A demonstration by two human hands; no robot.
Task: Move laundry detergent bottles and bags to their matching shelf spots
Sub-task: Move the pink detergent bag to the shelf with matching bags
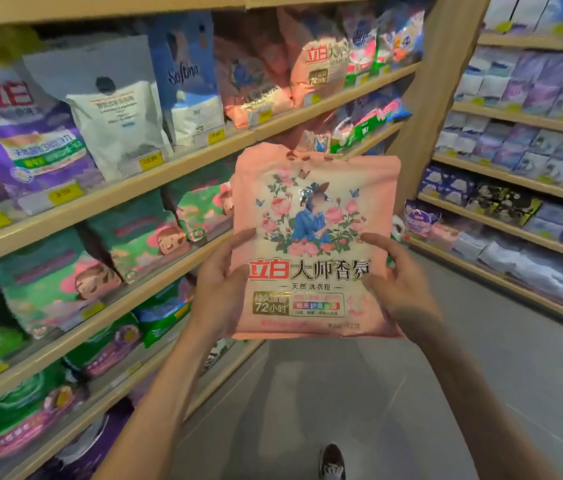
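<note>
A pink detergent bag (314, 216) with roses and red lettering is held upright in front of me, over the aisle floor. My left hand (221, 282) grips its lower left edge, thumb on the front. Its lower right edge is gripped by my right hand (397, 285), thumb also on the front. Matching pink bags (318, 60) stand on the upper shelf, above and behind the held bag. Purple (27, 143), white (114, 109) and blue (186, 74) bags fill the same shelf further left.
Wooden shelves (155, 174) run along the left with green bags (51, 282) on the lower levels. A wooden post (446, 81) stands behind the bag. Shelves of packaged goods (522, 133) line the right. Grey floor (342, 393) lies between, with my shoe (331, 462) on it.
</note>
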